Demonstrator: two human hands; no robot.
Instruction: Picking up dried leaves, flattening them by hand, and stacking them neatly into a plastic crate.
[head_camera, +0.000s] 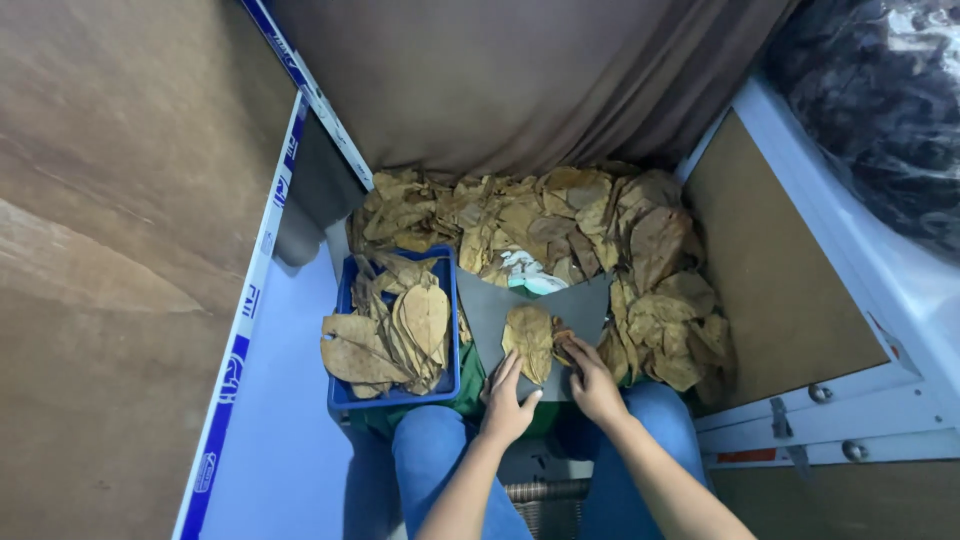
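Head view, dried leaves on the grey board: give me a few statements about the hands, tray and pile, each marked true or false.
1. Both hands, left hand and right hand, rest at a dried leaf on the grey board. True.
2. The blue tray is bare. False: it holds stacked dried leaves.
3. The blue tray sits to the left of the grey board. True.
4. The loose leaf pile lies behind the person's knees. False: it lies beyond the board, against the brown curtain.
5. The person wears blue jeans. True.
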